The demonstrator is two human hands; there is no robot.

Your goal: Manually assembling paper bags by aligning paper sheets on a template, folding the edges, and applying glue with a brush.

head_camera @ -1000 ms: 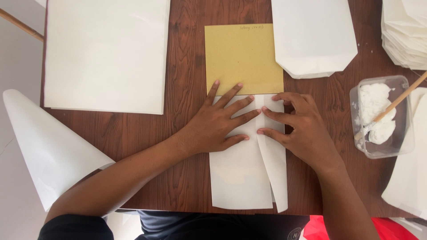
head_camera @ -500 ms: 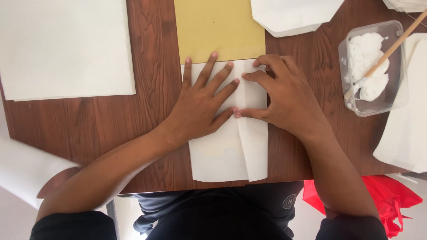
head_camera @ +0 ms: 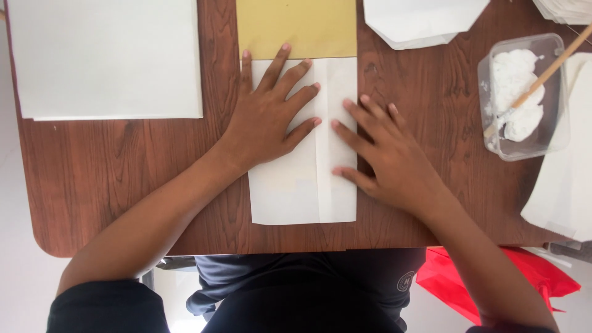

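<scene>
A folded white paper sheet [head_camera: 290, 191] lies on the brown wooden table [head_camera: 123, 166], its right flap folded over along a vertical crease. My left hand [head_camera: 268, 117] lies flat on the sheet's left half, fingers spread. My right hand [head_camera: 385, 157] presses its fingertips on the folded right flap, palm over the table. Above the sheet's top edge lies a yellow card [head_camera: 296, 28], with my left fingertips touching it.
A stack of white sheets [head_camera: 105, 58] lies at the far left. A folded white envelope shape [head_camera: 422, 21] is at the top. A clear tub of white paste [head_camera: 521, 98] with a wooden stick [head_camera: 542, 77] stands at right, beside more white paper [head_camera: 564, 185]. Red fabric [head_camera: 487, 277] lies below the table edge.
The right flap now lies flat on the sheet. Both hands have spread out and flattened on the paper, my right hand sliding down the flap.
</scene>
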